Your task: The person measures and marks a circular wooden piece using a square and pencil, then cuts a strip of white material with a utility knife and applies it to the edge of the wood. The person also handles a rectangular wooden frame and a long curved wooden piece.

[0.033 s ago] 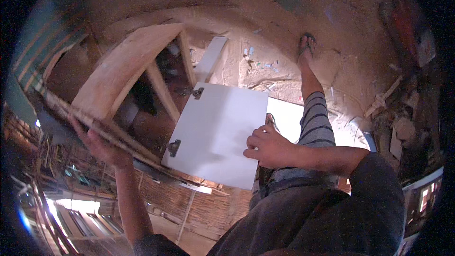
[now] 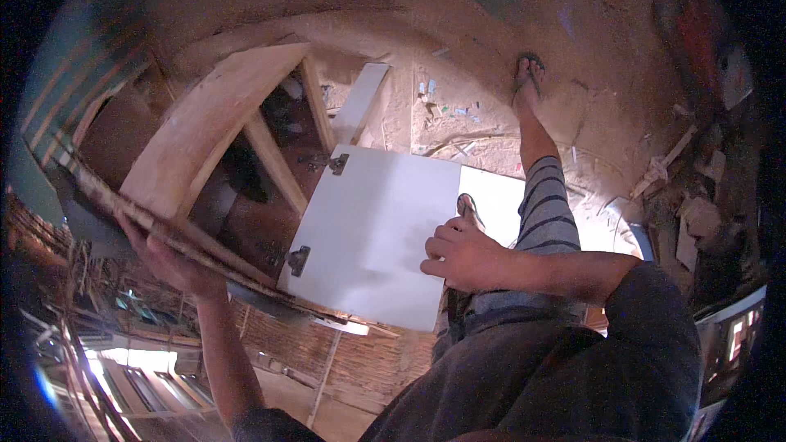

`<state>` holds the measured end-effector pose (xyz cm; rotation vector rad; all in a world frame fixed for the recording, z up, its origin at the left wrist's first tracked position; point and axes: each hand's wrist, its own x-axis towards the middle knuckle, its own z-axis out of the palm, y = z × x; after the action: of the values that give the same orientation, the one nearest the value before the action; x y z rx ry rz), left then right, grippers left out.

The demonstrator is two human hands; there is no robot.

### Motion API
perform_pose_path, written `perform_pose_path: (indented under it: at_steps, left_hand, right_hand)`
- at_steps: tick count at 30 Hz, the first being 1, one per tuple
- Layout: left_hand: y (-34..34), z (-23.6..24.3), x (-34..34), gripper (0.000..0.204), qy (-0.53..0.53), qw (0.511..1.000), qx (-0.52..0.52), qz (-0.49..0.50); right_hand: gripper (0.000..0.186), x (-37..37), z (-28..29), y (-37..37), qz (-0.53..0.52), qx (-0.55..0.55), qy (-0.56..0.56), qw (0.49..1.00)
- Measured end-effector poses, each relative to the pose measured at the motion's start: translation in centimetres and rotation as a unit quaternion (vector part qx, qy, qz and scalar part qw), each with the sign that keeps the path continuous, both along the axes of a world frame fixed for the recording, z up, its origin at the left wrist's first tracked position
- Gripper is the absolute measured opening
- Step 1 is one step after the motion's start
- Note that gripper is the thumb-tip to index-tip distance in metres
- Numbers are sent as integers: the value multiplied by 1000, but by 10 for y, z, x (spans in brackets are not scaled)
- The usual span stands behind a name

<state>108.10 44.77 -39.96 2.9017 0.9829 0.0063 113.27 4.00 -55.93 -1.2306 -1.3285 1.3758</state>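
Observation:
A white cabinet door [image 2: 381,225] lies across the middle of the view, with two dark metal hinges [image 2: 299,260] along its left side. My right hand [image 2: 467,255] is closed on the door's right edge, fingers curled on its face. To the door's left is a wooden cabinet [image 2: 209,131] with bare pale boards and slats, partly dark inside. My left hand [image 2: 176,260] holds the cabinet's near long edge, its fingertips partly hidden by that edge.
A narrow white board [image 2: 362,102] stands beyond the door. Scraps [image 2: 446,106] litter the earthen floor, and my sandalled foot [image 2: 530,74] rests on it. Wood offcuts [image 2: 694,221] are piled at the right. A bright white surface [image 2: 491,196] lies beyond my right hand.
The cabinet and the hinged side of the door have shifted very slightly left in view. Both hands keep their places on the cabinet edge and the door.

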Motion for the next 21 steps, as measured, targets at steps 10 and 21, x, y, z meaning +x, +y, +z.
perform_pose_path:
  at_steps: [10, 21]
  left_hand:
    - [87, 73, -108, 70, 113, 980, 134, -94]
    - [94, 71, -109, 62, 109, 973, 179, -100]
  right_hand:
    - [16, -2, -84, -19, -114, -144, -2, 983]
    - [16, 4, -140, 14, -171, -175, -82, 966]
